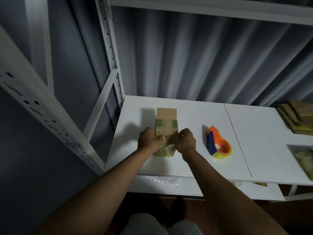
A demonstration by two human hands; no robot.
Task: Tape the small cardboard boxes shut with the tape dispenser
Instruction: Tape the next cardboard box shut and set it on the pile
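Note:
A small cardboard box [166,127] with green print stands on the white shelf board [189,112], its far flap raised. My left hand [148,139] grips the box's near left side, fingers curled over the top edge. My right hand [185,140] pinches the near flap at the box's right side. Both hands hide the near top of the box. The tape dispenser [217,143], orange and blue with a yellowish roll, lies on the board to the right of my right hand, untouched.
A stack of flat cardboard boxes [296,117] lies at the far right, and more cardboard [304,160] sits blurred nearer the right edge. White metal shelf uprights [111,53] rise at the left. A grey curtain hangs behind.

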